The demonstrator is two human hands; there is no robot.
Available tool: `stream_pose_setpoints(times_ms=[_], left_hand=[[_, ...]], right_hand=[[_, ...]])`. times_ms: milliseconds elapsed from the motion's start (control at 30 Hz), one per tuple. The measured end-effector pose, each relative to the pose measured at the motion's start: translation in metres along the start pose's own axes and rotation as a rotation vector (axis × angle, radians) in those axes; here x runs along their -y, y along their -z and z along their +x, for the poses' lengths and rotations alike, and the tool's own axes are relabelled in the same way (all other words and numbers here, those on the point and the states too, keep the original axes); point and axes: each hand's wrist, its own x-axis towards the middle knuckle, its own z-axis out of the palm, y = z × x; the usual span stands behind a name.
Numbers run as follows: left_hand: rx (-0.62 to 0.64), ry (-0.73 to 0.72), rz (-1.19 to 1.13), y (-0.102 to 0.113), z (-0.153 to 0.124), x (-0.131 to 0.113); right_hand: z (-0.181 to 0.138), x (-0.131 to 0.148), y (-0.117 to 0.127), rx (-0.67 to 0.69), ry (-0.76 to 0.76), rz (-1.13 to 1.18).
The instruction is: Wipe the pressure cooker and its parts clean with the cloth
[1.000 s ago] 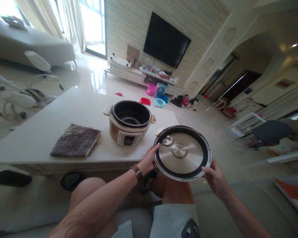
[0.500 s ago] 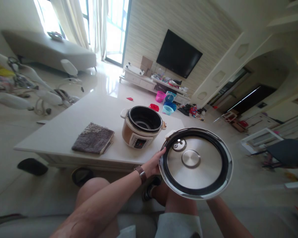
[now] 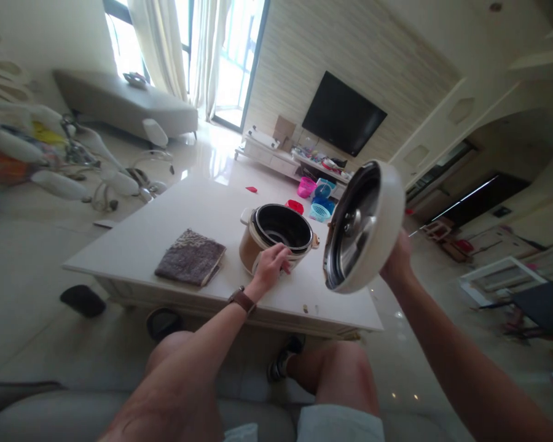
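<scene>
My right hand (image 3: 399,258) grips the pressure cooker lid (image 3: 389,227) from its outer side and holds it up, tilted on edge, right of the pot. The lid's metal inner face with its dark seal ring points left. The pressure cooker (image 3: 249,247), brown and white, stands upright and uncovered on the white table (image 3: 133,230), its black inner pot showing. In front of the cooker is my left hand (image 3: 271,267), fingers loosely bent and holding nothing. It covers the control panel; whether it touches the cooker I cannot tell.
A folded grey-brown towel (image 3: 188,258) lies left of the cooker. Two small items (image 3: 305,309) are near the table's front edge. Beyond the table, baskets (image 3: 320,212) stand on the floor before a low TV cabinet (image 3: 271,159). A dark chair (image 3: 546,307) is at right.
My left hand has let go of the lid and moved left to the cooker's front. My right hand has raised the lid and turned it from facing me to edge-on.
</scene>
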Motion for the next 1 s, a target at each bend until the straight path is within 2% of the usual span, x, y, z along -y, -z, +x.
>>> stream_pose_setpoints(times_ms=[67, 133, 200, 233, 367, 500, 767, 1000], left_hand=[[-0.277, -0.102, 0.044, 0.026, 0.013, -0.006], [-0.547, -0.123, 0.115, 0.049, 0.026, -0.009], [-0.715, -0.107, 0.204, 0.066, 0.036, -0.01], [-0.75, -0.091, 0.228, 0.072, 0.04, -0.01], [-0.672, 0.02, 0.155, 0.081, 0.05, -0.007], [-0.544, 0.079, 0.053, 0.079, 0.053, -0.006], [-0.47, 0.106, -0.034, 0.077, 0.053, -0.005], [-0.462, 0.1, -0.042, 0.074, 0.054, 0.0]], right_hand=[[0.026, 0.019, -0.019, 0.031, 0.11, -0.074], [0.055, 0.034, -0.048, 0.103, 0.247, -0.296], [0.079, 0.042, -0.083, 0.162, 0.32, -0.528], [0.088, 0.044, -0.101, 0.187, 0.321, -0.628], [0.106, 0.041, -0.158, 0.283, 0.282, -0.861], [0.114, 0.035, -0.188, 0.345, 0.259, -0.979], [0.123, 0.02, -0.211, 0.386, 0.181, -1.072], [0.128, 0.004, -0.215, 0.382, 0.145, -1.054]])
